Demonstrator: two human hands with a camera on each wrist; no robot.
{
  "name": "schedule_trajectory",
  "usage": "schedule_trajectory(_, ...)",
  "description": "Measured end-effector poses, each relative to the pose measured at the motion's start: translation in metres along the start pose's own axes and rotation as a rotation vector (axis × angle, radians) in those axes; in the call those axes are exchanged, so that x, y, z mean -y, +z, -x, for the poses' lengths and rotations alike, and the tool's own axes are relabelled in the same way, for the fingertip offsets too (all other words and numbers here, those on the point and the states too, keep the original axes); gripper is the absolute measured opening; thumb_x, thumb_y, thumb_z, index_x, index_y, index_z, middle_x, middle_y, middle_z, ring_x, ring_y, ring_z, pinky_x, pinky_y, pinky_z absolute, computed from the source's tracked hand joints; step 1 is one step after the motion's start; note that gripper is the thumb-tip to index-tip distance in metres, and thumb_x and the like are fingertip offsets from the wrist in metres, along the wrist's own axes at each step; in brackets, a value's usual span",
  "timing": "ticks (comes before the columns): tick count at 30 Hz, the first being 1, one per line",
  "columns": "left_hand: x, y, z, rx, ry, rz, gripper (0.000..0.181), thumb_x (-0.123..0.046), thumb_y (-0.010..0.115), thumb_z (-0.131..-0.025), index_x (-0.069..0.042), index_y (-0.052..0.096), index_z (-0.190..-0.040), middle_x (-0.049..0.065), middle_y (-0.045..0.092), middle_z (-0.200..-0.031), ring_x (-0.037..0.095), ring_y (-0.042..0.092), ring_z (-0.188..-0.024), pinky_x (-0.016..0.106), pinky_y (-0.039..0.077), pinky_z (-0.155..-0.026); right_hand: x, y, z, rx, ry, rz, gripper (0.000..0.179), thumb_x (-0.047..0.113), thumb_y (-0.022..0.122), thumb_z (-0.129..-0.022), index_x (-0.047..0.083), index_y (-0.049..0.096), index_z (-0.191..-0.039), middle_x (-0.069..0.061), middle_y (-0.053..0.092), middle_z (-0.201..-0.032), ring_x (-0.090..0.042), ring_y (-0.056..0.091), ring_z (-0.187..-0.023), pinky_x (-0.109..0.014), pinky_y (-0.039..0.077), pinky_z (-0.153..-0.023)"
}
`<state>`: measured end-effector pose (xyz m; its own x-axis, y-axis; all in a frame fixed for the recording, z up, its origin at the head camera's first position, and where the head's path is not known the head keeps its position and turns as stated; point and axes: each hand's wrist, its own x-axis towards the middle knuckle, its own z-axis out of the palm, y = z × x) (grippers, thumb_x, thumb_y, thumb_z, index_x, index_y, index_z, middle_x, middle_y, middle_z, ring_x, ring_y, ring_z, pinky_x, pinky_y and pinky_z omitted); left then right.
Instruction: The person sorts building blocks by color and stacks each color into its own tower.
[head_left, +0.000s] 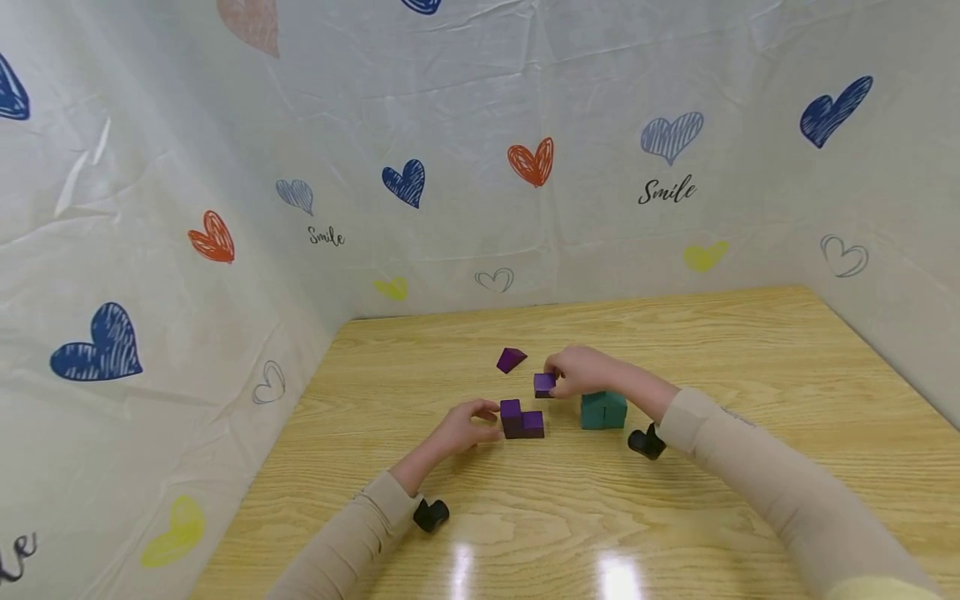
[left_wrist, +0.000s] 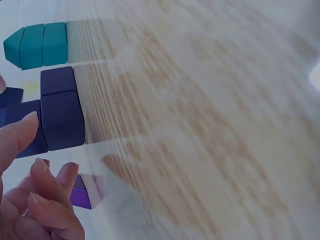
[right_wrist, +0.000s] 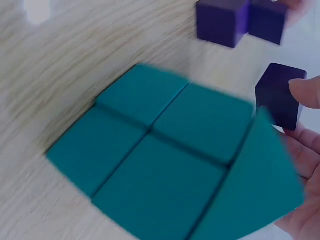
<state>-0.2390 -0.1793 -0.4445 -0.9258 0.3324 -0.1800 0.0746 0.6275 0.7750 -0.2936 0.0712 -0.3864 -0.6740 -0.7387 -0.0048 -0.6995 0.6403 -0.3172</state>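
Observation:
My right hand (head_left: 585, 371) pinches a small purple cube (head_left: 543, 386), with the thumb on one side (right_wrist: 307, 92) in the right wrist view. Left of it, several purple blocks (head_left: 522, 423) stand together, a taller part at the left end and a lower part at the right. My left hand (head_left: 468, 425) is beside the taller end, fingers loosely bent and fingertips right at its side. In the left wrist view the thumb overlaps a dark purple block (left_wrist: 62, 120). A purple pointed piece (head_left: 512, 360) lies farther back.
A teal block shape (head_left: 603, 411), with a pointed piece at one end in the right wrist view, sits under my right forearm. Black wrist devices (head_left: 431, 516) stick out from both sleeves. A white sheet with printed hearts borders the wooden table (head_left: 420, 358) at back and sides.

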Motion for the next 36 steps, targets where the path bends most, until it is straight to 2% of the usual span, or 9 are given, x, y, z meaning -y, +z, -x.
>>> schedule_trajectory(5, 0.0, -0.001, 0.001, -0.007, -0.001, 0.004, 0.044, -0.02, 0.07, -0.082, -0.006, 0.055, -0.121, 0.013, 0.06, -0.112, 0.017, 0.055, -0.083, 0.027, 0.047, -0.057, 0.015, -0.003, 0.012, -0.088, 0.015, -0.111, 0.029, 0.018, 0.065, -0.081, -0.001, 0.063, -0.103, -0.008, 0.065, -0.089, -0.014, 0.057, -0.074, -0.027, 0.047, -0.066)
schedule_trajectory(9, 0.002, -0.001, 0.002, -0.017, 0.014, 0.014, 0.043, -0.018, 0.069, -0.082, -0.005, 0.055, -0.12, 0.013, 0.061, -0.112, 0.013, 0.053, -0.075, 0.027, 0.046, -0.056, 0.028, 0.0, 0.024, -0.166, 0.04, -0.228, 0.028, 0.015, 0.065, -0.081, -0.002, 0.062, -0.103, -0.007, 0.065, -0.088, -0.01, 0.055, -0.069, -0.024, 0.046, -0.061)
schedule_trajectory(15, 0.001, -0.002, 0.004, -0.024, 0.016, 0.035, 0.042, -0.018, 0.069, -0.082, -0.005, 0.055, -0.12, 0.013, 0.06, -0.112, 0.011, 0.05, -0.064, 0.027, 0.045, -0.054, 0.043, 0.018, 0.04, -0.284, 0.121, -0.411, 0.026, 0.012, 0.063, -0.083, -0.002, 0.058, -0.104, -0.01, 0.063, -0.09, -0.009, 0.054, -0.062, -0.023, 0.044, -0.055)
schedule_trajectory(18, -0.001, -0.002, 0.006, -0.024, 0.028, 0.038, 0.043, -0.017, 0.068, -0.083, -0.005, 0.054, -0.121, 0.014, 0.06, -0.112, 0.012, 0.049, -0.061, 0.028, 0.046, -0.054, 0.048, 0.03, 0.045, -0.327, 0.159, -0.518, 0.031, 0.013, 0.063, -0.084, -0.004, 0.055, -0.109, -0.011, 0.061, -0.093, -0.011, 0.056, -0.061, -0.024, 0.044, -0.053)
schedule_trajectory(24, -0.003, -0.001, 0.007, -0.032, 0.044, 0.05, 0.046, -0.016, 0.068, -0.083, -0.004, 0.052, -0.125, 0.016, 0.06, -0.111, 0.014, 0.05, -0.06, 0.031, 0.047, -0.053, 0.053, 0.056, 0.048, -0.379, 0.235, -0.761, 0.038, 0.014, 0.065, -0.085, -0.005, 0.051, -0.115, -0.016, 0.056, -0.102, -0.016, 0.059, -0.068, -0.025, 0.047, -0.058)
schedule_trajectory(28, -0.004, 0.001, 0.007, -0.033, 0.041, 0.068, 0.049, -0.015, 0.068, -0.083, -0.004, 0.05, -0.127, 0.016, 0.059, -0.112, 0.015, 0.049, -0.058, 0.03, 0.046, -0.053, 0.06, 0.071, 0.046, -0.392, 0.344, -0.9, 0.039, 0.012, 0.062, -0.087, -0.003, 0.048, -0.12, -0.018, 0.052, -0.111, -0.023, 0.058, -0.07, -0.027, 0.046, -0.058)
schedule_trajectory(31, -0.003, 0.002, 0.006, -0.031, 0.039, 0.082, 0.051, -0.016, 0.068, -0.083, -0.005, 0.048, -0.129, 0.016, 0.059, -0.113, 0.015, 0.048, -0.056, 0.029, 0.046, -0.053, 0.063, 0.078, 0.045, -0.422, 0.414, -0.947, 0.039, 0.01, 0.06, -0.088, -0.001, 0.047, -0.124, -0.018, 0.049, -0.119, -0.024, 0.055, -0.064, -0.027, 0.043, -0.055)
schedule_trajectory(36, -0.001, 0.004, 0.006, -0.03, 0.045, 0.094, 0.054, -0.016, 0.068, -0.083, -0.005, 0.046, -0.13, 0.017, 0.059, -0.113, 0.015, 0.046, -0.055, 0.029, 0.044, -0.053, 0.062, 0.085, 0.041, -0.463, 0.471, -1.04, 0.042, 0.006, 0.057, -0.089, -0.002, 0.044, -0.128, -0.021, 0.044, -0.127, -0.023, 0.057, -0.065, -0.028, 0.043, -0.052)
